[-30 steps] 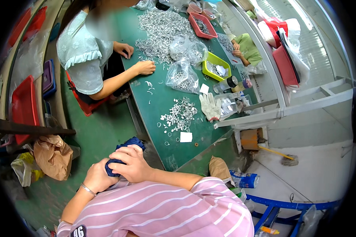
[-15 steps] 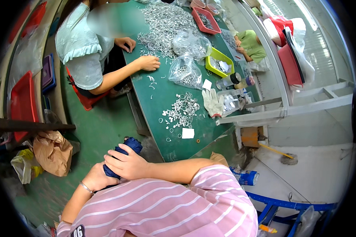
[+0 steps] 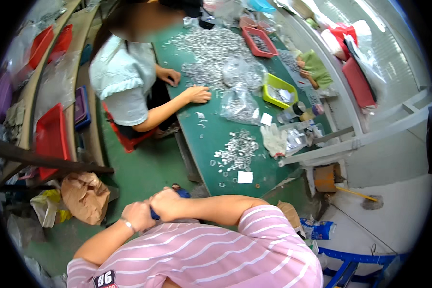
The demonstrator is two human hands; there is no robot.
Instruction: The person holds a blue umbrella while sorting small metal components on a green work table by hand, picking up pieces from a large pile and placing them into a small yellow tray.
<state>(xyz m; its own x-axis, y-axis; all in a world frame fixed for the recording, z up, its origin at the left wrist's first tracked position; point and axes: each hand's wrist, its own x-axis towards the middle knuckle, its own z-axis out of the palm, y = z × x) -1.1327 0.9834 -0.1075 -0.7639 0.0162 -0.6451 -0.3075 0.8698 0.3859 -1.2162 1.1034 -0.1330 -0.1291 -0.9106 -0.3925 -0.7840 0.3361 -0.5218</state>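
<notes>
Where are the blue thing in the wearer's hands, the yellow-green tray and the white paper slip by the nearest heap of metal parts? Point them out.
blue thing [image 3: 181, 193]: head view, the bit showing past the right hand's knuckles.
yellow-green tray [image 3: 272, 84]: head view, its near rim.
white paper slip [image 3: 245, 177]: head view, its middle.

The view swings downward, so the green table [image 3: 211, 139] and the seated co-worker's hand [image 3: 199, 94] on it now sit lower in the picture. Both of the person's hands close tighter over the dark blue object [image 3: 180, 193]: the right hand [image 3: 165, 203] now covers most of it, the left hand [image 3: 138, 215] pressed just beside, leaving only a small blue edge showing.
</notes>
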